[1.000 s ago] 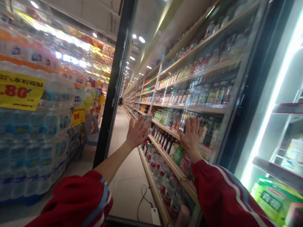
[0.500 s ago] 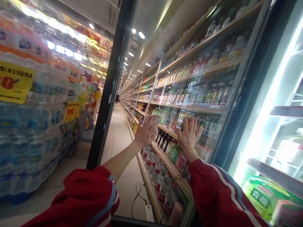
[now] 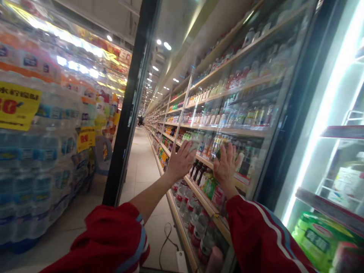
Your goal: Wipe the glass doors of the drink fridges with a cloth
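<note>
A glass cooler door (image 3: 227,68) with a dark frame stands open before me. My left hand (image 3: 182,160) lies against the pane, pressing a pale, crumpled cloth (image 3: 195,145) under its fingers; much of the cloth is hidden. To its right, my right hand (image 3: 226,165) rests flat on the glass, fingers spread and holding nothing. Both arms reach forward in red sleeves with white and blue stripes. Through the pane, and mirrored in it, show shelves of bottles.
Shrink-wrapped water bottles (image 3: 27,185) are stacked on the left, with a yellow price sign (image 3: 18,106) on them. Behind sits a grey chair (image 3: 102,155). A white power strip (image 3: 181,261) with a cable lies low. The lit cooler interior (image 3: 330,159) holds green packages (image 3: 315,239).
My left hand has slid a little to the right across the glass with the cloth. My right hand stays almost where it was, and the view has shifted slightly.
</note>
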The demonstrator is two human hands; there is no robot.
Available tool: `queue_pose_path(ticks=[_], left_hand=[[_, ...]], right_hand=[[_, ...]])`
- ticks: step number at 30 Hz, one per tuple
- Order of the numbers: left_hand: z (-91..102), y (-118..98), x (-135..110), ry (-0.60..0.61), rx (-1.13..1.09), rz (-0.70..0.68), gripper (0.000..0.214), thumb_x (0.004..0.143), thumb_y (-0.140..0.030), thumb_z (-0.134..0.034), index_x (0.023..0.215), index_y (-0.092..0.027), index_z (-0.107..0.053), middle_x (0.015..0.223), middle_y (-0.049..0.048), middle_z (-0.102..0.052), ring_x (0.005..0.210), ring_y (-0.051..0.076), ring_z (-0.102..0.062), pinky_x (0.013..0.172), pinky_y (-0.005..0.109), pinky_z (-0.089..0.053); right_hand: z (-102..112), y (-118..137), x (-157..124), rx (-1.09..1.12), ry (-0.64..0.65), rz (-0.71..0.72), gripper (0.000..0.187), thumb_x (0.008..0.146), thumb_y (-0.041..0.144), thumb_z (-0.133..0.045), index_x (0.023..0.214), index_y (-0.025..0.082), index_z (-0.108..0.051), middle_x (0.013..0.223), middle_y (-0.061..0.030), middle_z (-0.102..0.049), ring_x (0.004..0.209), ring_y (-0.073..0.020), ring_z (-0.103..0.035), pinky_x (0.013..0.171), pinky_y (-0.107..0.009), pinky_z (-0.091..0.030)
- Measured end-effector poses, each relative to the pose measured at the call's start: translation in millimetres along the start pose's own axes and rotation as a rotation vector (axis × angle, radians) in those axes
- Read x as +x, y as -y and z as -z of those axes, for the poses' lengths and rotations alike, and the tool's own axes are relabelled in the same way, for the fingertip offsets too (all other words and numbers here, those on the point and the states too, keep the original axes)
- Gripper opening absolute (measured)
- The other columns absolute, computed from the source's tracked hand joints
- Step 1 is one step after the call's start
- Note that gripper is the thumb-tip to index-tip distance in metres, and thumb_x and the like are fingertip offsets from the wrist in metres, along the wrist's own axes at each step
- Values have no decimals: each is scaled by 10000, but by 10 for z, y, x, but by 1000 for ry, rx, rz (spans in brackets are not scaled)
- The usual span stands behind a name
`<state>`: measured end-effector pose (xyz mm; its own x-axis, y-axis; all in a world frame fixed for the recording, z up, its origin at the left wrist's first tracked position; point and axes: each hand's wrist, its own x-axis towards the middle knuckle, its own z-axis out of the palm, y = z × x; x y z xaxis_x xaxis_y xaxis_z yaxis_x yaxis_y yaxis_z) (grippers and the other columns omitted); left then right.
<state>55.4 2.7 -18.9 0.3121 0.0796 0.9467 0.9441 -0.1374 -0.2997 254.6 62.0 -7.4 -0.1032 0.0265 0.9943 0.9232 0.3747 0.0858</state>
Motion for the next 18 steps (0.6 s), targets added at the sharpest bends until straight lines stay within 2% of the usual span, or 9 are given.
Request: queue_pose_path(ticks=[2,4,6,10,12,16,18], left_hand=[[-48,-115,25,-13,-18,-7,423,854,-302,-481,1271,-230,-475,1448,102,-376,1387,249,-235,1132,516,-45],[-52,-127,25,-24,-26,-32,413,860,-308,-478,1265,-230,-479,1439,100,-391,1382,245,-249,1133,513,-28],[-20,-52,4,-21,-21,-41,404,864,-308,-475,1260,-232,-481,1436,100,-396,1380,240,-257,1131,515,-16],[46,86,-20,-24,11,49,413,862,-290,-477,1269,-223,-472,1442,113,-382,1377,246,-263,1127,525,-30],[31,31,-1,-28,14,56,403,863,-297,-477,1258,-217,-482,1442,114,-381,1379,254,-255,1125,533,-42],[-55,-210,48,-14,-16,-68,394,875,-332,-458,1253,-225,-488,1432,85,-404,1374,246,-269,1128,527,-50],[-65,-238,40,1,-27,-101,410,874,-335,-460,1270,-230,-473,1430,79,-408,1371,237,-277,1129,522,-45]], right_hand=[[9,4,1,-9,10,4,533,887,352,-362,1401,210,-358,1477,-136,-306,1375,-291,-229,1074,-561,-146],[19,13,9,-21,14,6,519,889,357,-369,1386,206,-385,1472,-137,-317,1376,-291,-226,1078,-560,-137],[26,23,17,-28,20,-2,514,893,364,-372,1378,198,-397,1470,-142,-320,1378,-291,-222,1082,-559,-136],[38,45,32,-37,61,-23,533,892,371,-374,1392,186,-372,1475,-143,-311,1383,-291,-209,1083,-559,-144],[45,54,37,-44,82,-32,548,894,377,-367,1406,183,-345,1479,-142,-304,1386,-293,-201,1082,-563,-147],[54,61,38,-62,104,-26,582,900,426,-357,1425,180,-305,1491,-147,-279,1394,-303,-176,1077,-574,-151],[52,61,34,-66,100,-19,591,903,448,-351,1424,174,-305,1492,-152,-275,1394,-305,-176,1078,-573,-149]])
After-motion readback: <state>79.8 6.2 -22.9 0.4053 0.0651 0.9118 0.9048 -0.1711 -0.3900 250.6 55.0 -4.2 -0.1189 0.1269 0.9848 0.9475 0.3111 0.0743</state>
